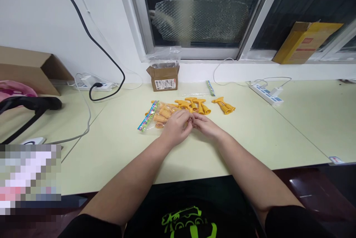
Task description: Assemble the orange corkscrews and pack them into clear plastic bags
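A clear plastic bag (160, 116) with a colourful header strip lies on the pale table, with several yellow plastic pieces inside. Its right end is between my hands. My left hand (178, 126) rests over that end, fingers bent and closed on it. Fingertips of my right hand (205, 124) are pinched together there too, touching the left ones; the exact spot they hold is hidden. Just behind my hands lie loose yellow pieces (200, 106), and another yellow group (224, 106) is farther right.
Behind are a small open cardboard box (164, 77) and a flat clear bag with a header (210, 88). Power strips (267, 93) stand at the right and left back. A black cable (107, 54) hangs at left, near a black frame (41, 105).
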{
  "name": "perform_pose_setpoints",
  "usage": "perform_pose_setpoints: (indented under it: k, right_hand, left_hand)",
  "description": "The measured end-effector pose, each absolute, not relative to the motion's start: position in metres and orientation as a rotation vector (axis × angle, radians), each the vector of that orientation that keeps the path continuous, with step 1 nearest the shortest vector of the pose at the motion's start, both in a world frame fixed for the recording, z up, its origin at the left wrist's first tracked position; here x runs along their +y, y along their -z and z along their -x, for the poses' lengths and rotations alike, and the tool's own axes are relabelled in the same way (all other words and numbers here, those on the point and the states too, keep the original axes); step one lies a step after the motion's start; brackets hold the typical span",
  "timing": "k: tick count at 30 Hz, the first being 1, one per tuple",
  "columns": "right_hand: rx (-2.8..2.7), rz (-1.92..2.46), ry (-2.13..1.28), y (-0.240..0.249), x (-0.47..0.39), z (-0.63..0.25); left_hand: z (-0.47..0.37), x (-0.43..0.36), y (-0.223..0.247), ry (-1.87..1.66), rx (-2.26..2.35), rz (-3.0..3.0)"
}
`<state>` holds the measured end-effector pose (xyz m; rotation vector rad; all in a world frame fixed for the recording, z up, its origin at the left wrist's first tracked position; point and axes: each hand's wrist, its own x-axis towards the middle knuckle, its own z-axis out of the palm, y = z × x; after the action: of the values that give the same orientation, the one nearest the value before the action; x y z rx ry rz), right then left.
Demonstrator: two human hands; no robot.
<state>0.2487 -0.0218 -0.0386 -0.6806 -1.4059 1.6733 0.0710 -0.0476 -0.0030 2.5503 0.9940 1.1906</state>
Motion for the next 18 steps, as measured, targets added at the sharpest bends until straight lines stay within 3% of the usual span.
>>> perform_pose_setpoints:
  k: [12,18]
  right_hand:
    - [-1.999,0.773,-0.908,0.030,-0.023,-0.257]
    - [-2.113,0.650,-0.768,0.031,-0.017,-0.265]
  left_hand:
    - [-0.073,-0.054,-0.001,-1.269,1.036,-2.459]
    - [-0.072,-0.053,-0.001,-1.319,1.032,-2.423]
